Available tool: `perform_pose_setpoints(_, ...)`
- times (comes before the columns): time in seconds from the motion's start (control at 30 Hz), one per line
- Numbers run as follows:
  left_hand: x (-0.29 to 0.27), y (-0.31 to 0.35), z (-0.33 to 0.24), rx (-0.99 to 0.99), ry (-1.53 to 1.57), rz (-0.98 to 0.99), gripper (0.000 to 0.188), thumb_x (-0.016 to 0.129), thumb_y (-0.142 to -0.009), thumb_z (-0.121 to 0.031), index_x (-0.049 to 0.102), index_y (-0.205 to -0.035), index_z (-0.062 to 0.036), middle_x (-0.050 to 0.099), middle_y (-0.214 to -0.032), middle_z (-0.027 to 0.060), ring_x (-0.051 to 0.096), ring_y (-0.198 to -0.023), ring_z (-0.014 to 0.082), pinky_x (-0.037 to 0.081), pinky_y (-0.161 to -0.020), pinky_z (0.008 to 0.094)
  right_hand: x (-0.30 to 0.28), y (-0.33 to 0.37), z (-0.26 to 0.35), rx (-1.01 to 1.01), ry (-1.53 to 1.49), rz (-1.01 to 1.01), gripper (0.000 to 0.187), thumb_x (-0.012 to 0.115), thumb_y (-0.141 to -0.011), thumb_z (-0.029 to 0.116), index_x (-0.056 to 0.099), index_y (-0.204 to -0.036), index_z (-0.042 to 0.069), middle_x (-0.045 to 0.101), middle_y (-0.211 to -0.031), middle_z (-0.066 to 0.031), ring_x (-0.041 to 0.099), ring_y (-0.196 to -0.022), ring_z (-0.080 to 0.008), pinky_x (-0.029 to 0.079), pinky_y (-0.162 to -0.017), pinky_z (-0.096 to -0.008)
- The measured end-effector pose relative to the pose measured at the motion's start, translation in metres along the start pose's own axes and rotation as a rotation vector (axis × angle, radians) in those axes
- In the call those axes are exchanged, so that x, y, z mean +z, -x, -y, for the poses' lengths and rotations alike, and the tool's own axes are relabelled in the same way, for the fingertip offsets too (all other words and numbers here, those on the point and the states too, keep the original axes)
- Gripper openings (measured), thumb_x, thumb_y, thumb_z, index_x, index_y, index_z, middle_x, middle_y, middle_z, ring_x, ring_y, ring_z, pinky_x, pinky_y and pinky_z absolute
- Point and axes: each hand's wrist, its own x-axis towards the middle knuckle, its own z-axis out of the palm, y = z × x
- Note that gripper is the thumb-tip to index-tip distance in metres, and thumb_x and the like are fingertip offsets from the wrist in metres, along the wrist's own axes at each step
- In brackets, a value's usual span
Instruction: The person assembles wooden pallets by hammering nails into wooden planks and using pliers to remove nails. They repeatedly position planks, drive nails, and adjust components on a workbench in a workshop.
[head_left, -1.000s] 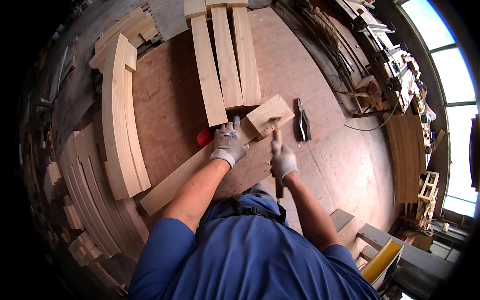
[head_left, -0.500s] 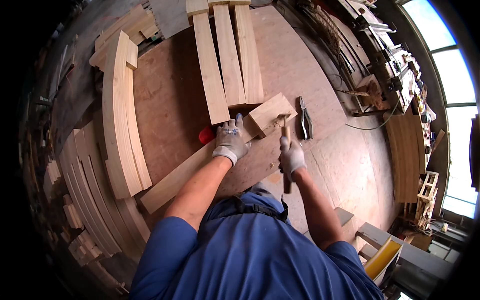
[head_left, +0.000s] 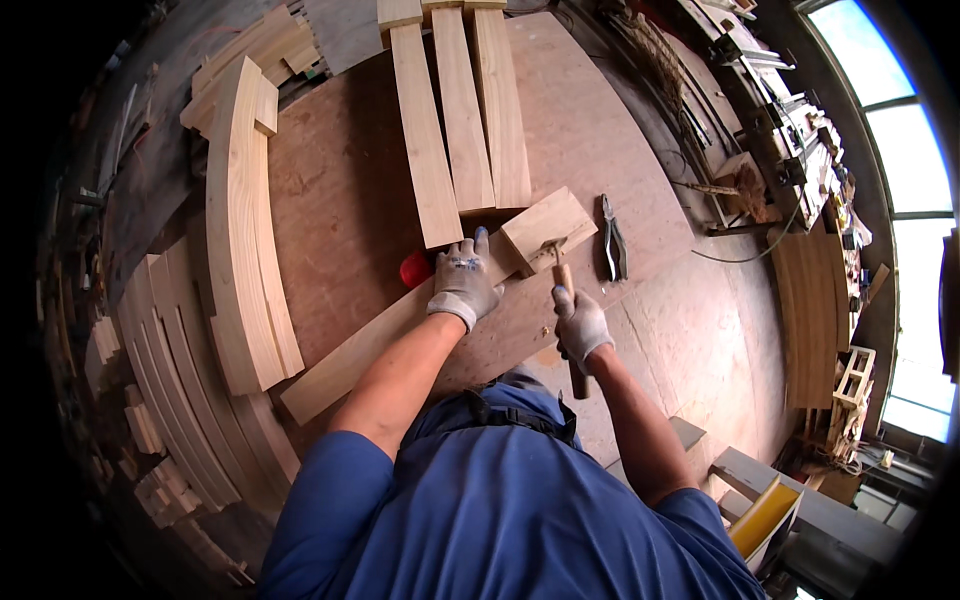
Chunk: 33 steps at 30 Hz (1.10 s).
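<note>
My right hand [head_left: 580, 326], in a pale work glove, is closed round the wooden handle of a hammer [head_left: 562, 275]. The hammer's small dark head is at the near edge of a wooden block [head_left: 545, 222]. That block lies across the far right end of a long wooden plank [head_left: 350, 358], set slantwise before me. On the plank my gloved left hand [head_left: 466, 280] lies with its fingers stretched out, gripping nothing. A red object [head_left: 416, 268], partly hidden, sits just left of that hand. Pliers [head_left: 613, 240] lie right of the block.
Three long boards [head_left: 460, 120] reach away across the brown worktop [head_left: 340, 200]. A curved timber piece [head_left: 240, 230] stands at the left, beside stacked strips [head_left: 180, 370]. Tools and clamps crowd a bench [head_left: 790, 120] at the right. Wood chips lie near my right hand.
My right hand has shifted slightly left and toward me with the hammer, whose head has moved from the block's top to its near edge. The left hand stays in place.
</note>
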Motion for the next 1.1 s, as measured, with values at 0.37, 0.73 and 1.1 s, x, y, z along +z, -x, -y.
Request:
perform_pose_setpoints(0.37, -0.004, -0.004, 0.0, 0.013, 0.044, 0.025, 0.113, 0.085, -0.085, -0.051, 0.03, -0.171, -0.0028, 0.056, -0.15, 0.018, 0.054, -0.143, 0.0345, 0.043, -0.118, 0.05, 0.007, -0.015, -0.009, -0.039, 0.032, -0.032, 0.056, 0.057, -0.11, 0.059, 0.062, -0.105, 0.003, 0.061, -0.07, -0.0063, 0.061, -0.052, -0.0187, 0.051, -0.045, -0.0381)
perform_pose_setpoints(0.73, -0.001, -0.001, 0.001, 0.005, 0.023, 0.025, 0.11, 0.083, -0.087, -0.047, 0.028, -0.171, -0.003, 0.057, -0.151, 0.0168, 0.054, -0.142, 0.0331, 0.043, -0.118, 0.0515, -0.002, -0.021, 0.007, 0.015, -0.051, -0.054, 0.059, 0.055, -0.11, 0.058, 0.064, -0.102, 0.0, 0.067, -0.07, -0.012, 0.069, -0.055, -0.0249, 0.057, -0.049, -0.0421)
perform_pose_setpoints(1.1, 0.003, -0.001, 0.002, 0.002, 0.01, -0.02, 0.111, 0.086, -0.084, -0.049, 0.033, -0.169, -0.0022, 0.059, -0.147, 0.0175, 0.055, -0.14, 0.0331, 0.044, -0.116, 0.0495, -0.024, -0.006, -0.01, 0.043, -0.14, -0.066, 0.05, 0.053, -0.111, 0.057, 0.057, -0.103, 0.008, 0.05, -0.063, -0.0018, 0.05, -0.044, -0.0167, 0.046, -0.042, -0.0368)
